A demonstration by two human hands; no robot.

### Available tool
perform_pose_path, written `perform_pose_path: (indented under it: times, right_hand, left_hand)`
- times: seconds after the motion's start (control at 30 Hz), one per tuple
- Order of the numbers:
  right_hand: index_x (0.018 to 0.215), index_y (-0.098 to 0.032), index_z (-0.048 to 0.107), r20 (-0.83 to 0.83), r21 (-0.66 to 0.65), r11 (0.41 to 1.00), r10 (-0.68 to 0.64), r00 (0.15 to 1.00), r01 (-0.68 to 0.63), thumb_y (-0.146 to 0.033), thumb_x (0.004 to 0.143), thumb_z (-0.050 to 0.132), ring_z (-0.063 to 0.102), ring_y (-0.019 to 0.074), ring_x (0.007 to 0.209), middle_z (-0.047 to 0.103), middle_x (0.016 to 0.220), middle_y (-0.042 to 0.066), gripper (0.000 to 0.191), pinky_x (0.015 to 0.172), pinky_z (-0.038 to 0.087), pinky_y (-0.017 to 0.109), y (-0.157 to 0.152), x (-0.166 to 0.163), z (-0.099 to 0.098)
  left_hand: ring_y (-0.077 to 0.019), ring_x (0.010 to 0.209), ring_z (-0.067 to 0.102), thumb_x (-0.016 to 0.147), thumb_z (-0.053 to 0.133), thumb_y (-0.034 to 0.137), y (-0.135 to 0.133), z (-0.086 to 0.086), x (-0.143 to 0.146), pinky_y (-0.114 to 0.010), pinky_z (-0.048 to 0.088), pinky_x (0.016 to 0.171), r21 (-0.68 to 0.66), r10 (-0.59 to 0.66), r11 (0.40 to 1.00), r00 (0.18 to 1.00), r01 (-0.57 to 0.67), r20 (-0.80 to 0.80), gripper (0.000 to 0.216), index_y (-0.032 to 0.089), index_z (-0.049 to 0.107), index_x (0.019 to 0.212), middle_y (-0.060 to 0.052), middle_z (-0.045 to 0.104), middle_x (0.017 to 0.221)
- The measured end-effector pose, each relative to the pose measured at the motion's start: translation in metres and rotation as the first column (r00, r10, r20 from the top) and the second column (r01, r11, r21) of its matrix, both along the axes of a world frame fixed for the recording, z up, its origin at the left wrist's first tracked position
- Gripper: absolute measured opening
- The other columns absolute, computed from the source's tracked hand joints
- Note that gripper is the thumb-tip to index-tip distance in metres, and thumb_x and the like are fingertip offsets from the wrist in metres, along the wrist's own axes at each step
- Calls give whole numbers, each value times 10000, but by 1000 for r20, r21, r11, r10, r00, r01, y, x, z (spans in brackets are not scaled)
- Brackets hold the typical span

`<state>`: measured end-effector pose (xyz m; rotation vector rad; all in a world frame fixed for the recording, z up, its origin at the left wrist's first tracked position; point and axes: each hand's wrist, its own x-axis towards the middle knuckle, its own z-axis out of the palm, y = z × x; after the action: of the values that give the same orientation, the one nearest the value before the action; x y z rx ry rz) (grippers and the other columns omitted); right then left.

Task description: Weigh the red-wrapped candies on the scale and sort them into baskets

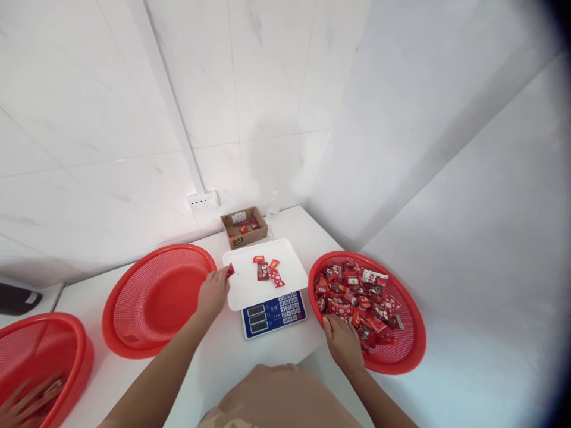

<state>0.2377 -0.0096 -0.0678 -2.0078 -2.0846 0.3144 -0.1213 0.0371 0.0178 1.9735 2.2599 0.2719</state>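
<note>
The cardboard box (244, 227), well beyond the left hand's fingers (220, 275), bears a dark logo on its front wall, too small to read. The scale's keypad (291, 308) digits are illegible too.

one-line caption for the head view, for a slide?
Left hand holds a red candy at the white scale tray; right hand rests in the candy-filled red basket.
</note>
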Motion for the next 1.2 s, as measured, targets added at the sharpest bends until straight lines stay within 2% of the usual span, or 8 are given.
perform_pose_path:
  times: [0.13, 0.27, 0.43, 0.6, 0.7, 0.8, 0.97, 1.2]
  right_hand:
    - [1029, -187, 643, 3, -9, 1000, 0, 1000, 0, -337, 931, 275, 597, 210, 1002, 679, 1066, 86, 410, 955, 339, 394, 0, 1, -2]
    - [1046, -190, 641, 7, -11, 1000, -5, 1000, 5, -343, 927, 282, 582, 221, 1050, 670, 1101, 88, 408, 973, 330, 409, 1, 3, -6]
    - [1043, -189, 646, 14, -15, 1000, 8, 1000, -8, -341, 925, 273, 574, 225, 1071, 668, 1111, 87, 420, 981, 325, 418, 1, 4, -11]
    - [1028, -203, 655, 3, 11, 1000, 13, 1000, -13, -367, 928, 247, 578, 224, 1055, 676, 1091, 87, 451, 974, 326, 409, 0, 6, -16]
    - [1020, -211, 659, -2, 30, 999, 16, 1000, -16, -389, 930, 241, 574, 228, 1067, 679, 1083, 81, 463, 975, 324, 407, -1, 8, -21]
    - [1012, -212, 663, 6, 61, 997, 37, 999, -38, -402, 932, 231, 581, 222, 1053, 684, 1069, 83, 479, 973, 325, 396, -2, 10, -25]
    - [1007, -219, 666, 17, 65, 997, 40, 999, -41, -410, 935, 233, 588, 223, 1044, 687, 1057, 76, 479, 969, 335, 395, -2, 11, -24]
    - [1026, -212, 661, 5, 27, 999, 32, 999, -32, -408, 937, 229, 578, 234, 1060, 681, 1080, 80, 483, 970, 334, 414, -2, 10, -22]
  left_hand:
    - [-276, 1170, 470, 912, 270, 304, -27, 15, -51, -393, 463, 856, 36, 216, 975, 974, -219, 61, 449, 169, 446, 1303, -107, 593, 1219]
    - [-340, 1325, 296, 914, 262, 375, -32, 4, -67, -578, 334, 981, 3, 320, 947, 946, -321, -43, 516, 144, 375, 1361, -145, 453, 1385]
    - [-307, 1397, 157, 899, 338, 431, 4, -21, -12, -526, 168, 1102, -29, -4, 1000, 995, 1, -99, 555, 156, 380, 1378, -148, 289, 1492]
    - [-332, 1411, 50, 800, 421, 633, 50, -43, 61, -569, 130, 1091, -148, -290, 944, 955, 296, 60, 750, 291, 238, 1442, -101, 138, 1546]
    - [-379, 1402, 6, 699, 469, 731, 73, -51, 85, -629, 100, 1060, -224, -336, 908, 934, 355, 117, 905, 321, 177, 1452, -111, 109, 1549]
    - [-385, 1395, 55, 710, 444, 734, 87, -55, 94, -643, 83, 1046, -233, -402, 878, 909, 417, 114, 828, 326, 292, 1415, -118, 180, 1531]
    - [-315, 1232, 385, 836, 444, 464, 90, -57, 97, -510, 285, 1004, -88, -453, 884, 887, 460, 89, 419, 249, 562, 1176, -134, 450, 1331]
    - [-193, 935, 548, 818, 474, 244, 90, -66, 91, -327, 458, 832, -76, -352, 925, 916, 372, 194, 224, 194, 586, 1005, -84, 542, 1085]
